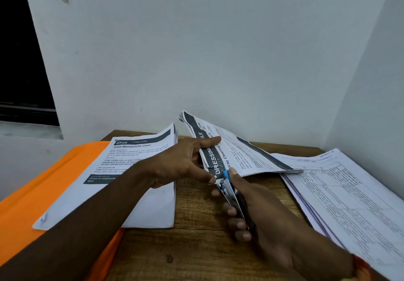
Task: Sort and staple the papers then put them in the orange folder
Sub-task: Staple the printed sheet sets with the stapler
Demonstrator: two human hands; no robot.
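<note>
Both right of the orange folder: our left hand pinches the paper bundle; our right hand squeezes the stapler.

Bare wood strip down the table middle, open toward the near edge
Walled left by sheets on the folder, right by a stack; blocked mid-strip by left hand pinching a raised bundle and right hand gripping a stapler; shut off behind by wall
</note>
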